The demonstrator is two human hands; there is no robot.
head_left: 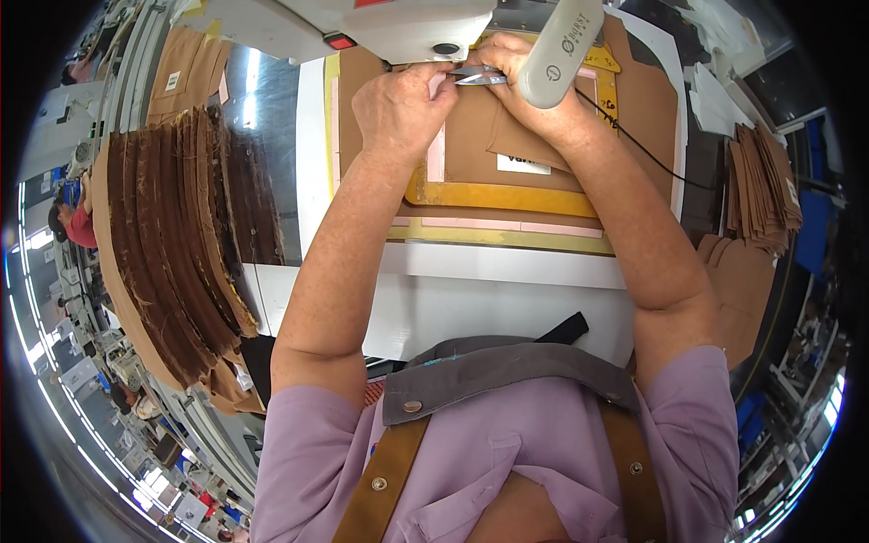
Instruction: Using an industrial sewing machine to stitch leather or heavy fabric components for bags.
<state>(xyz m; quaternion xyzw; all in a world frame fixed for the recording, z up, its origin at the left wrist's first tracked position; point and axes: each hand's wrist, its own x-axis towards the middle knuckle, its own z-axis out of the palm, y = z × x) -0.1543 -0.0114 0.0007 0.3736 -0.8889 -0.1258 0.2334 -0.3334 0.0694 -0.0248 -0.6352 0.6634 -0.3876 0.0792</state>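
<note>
My right hand (503, 61) is closed around a small pair of metal thread snips (472, 79), their blades pointing left toward my other hand. My left hand (400, 107) is closed with its fingertips pinched beside the blades; what they hold is hidden. Both hands work just under the white sewing machine head (407, 32). Below them lies a brown fabric panel (469, 118) with a smaller brown piece (534, 138) and a white label (520, 165) on it. A yellow frame (507, 197) borders the panel.
Tall rows of brown cut fabric (172, 244) stand at my left. Another brown stack (760, 190) sits at the right, near a black cable (647, 156). A pale rounded device (559, 59) overhangs my right hand. A white table edge (507, 303) runs before me.
</note>
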